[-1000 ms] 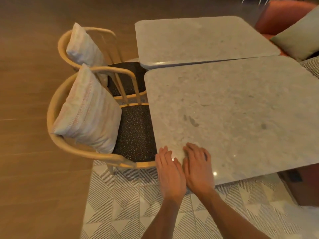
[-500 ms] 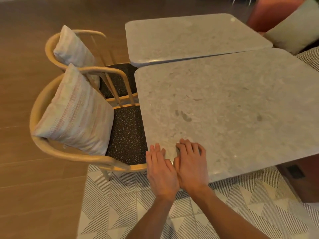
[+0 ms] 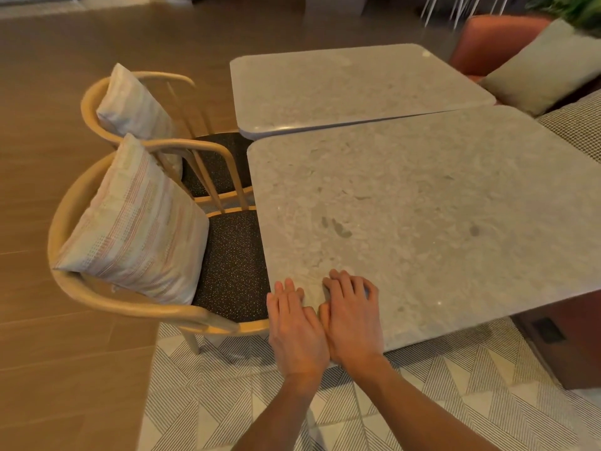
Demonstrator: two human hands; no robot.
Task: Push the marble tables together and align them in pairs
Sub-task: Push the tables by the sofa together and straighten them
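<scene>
Unmoved left hand [image 3: 297, 332], right hand [image 3: 353, 320], flat on near table [image 3: 439, 222] corner

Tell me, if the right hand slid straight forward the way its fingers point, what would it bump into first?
Probably nothing soon: the right hand points across the bare near marble table. Farther along sits the far marble table.

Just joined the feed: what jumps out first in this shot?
Two grey marble tables fill the centre-right: the near marble table butts against the far marble table, their left edges not flush. The left hand and right hand lie flat, side by side, on the near table's front left corner. Two cushioned wooden chairs stand at left.
</scene>
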